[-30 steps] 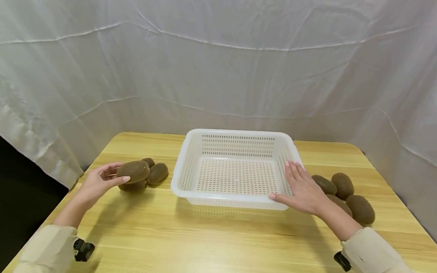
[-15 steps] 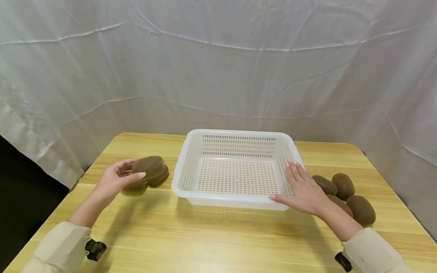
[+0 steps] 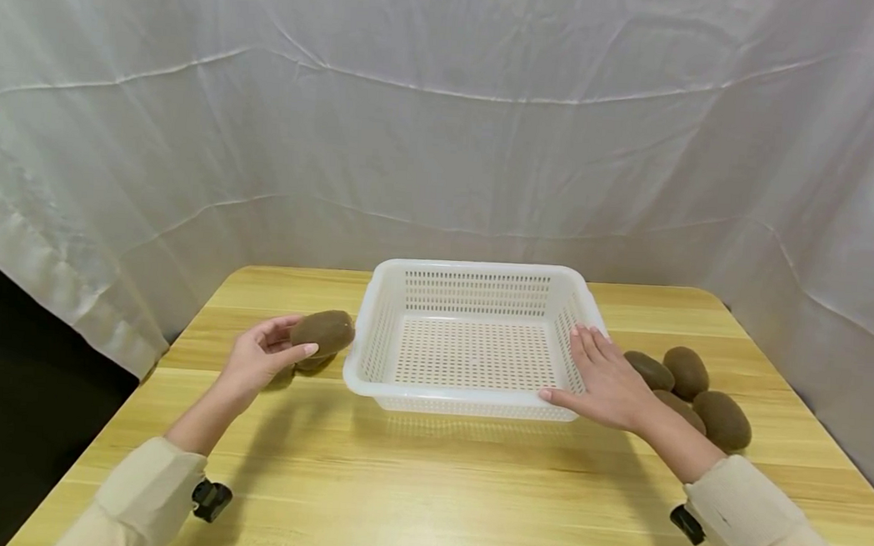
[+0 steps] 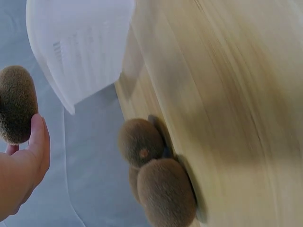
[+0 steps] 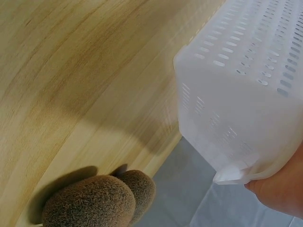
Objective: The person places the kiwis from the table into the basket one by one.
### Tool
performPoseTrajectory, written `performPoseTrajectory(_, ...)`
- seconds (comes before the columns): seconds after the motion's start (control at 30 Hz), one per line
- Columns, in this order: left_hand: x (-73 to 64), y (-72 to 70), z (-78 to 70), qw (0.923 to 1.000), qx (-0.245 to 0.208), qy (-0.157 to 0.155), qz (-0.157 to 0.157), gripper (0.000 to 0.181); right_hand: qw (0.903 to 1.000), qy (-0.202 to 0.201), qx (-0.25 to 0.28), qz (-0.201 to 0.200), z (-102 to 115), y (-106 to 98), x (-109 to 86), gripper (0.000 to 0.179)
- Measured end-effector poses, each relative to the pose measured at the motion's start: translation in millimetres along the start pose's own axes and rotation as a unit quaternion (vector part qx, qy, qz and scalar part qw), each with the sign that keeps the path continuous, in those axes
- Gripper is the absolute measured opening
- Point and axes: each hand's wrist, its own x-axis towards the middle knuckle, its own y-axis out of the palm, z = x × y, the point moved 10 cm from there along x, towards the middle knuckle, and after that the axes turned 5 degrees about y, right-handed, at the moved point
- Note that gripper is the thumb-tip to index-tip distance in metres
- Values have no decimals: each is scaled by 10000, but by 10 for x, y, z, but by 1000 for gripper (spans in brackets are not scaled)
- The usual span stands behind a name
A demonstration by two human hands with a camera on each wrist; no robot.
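Observation:
In the head view a brown kiwi (image 3: pixel 323 333) is pinched between the thumb and fingers of my left hand (image 3: pixel 257 362). It is held above the table, just left of the white plastic basket (image 3: pixel 459 396); the left wrist view shows the raised kiwi (image 4: pixel 18 105) apart from the basket wall (image 4: pixel 80 61). Below it lie other kiwis (image 4: pixel 166 193), partly hidden in the head view by the held one and the hand. My right hand (image 3: pixel 610 384) rests on the basket's right front corner, fingers straight over the side and thumb on the front rim. Nothing lies inside the basket.
Several kiwis (image 3: pixel 723 421) sit in a cluster to the right of the basket, close to my right forearm. The wooden table (image 3: pixel 424 489) extends in front of the basket. Pale cloth (image 3: pixel 444 156) hangs behind it and at the sides.
My left hand has carried the kiwi to the right, from over the left pile to near the basket's left rim. The right hand and the basket have stayed in place.

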Motion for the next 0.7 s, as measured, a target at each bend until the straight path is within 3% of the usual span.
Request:
performPoseTrajectory(0.33, 54, 251, -136, 9997, 171, 40, 198, 55, 10000, 2, 28, -18, -10, 4, 0, 102)
performPoseTrajectory(0.7, 174, 528, -221, 9983, 138, 345, 442, 53, 10000, 77, 42, 26, -35, 38, 8, 102)
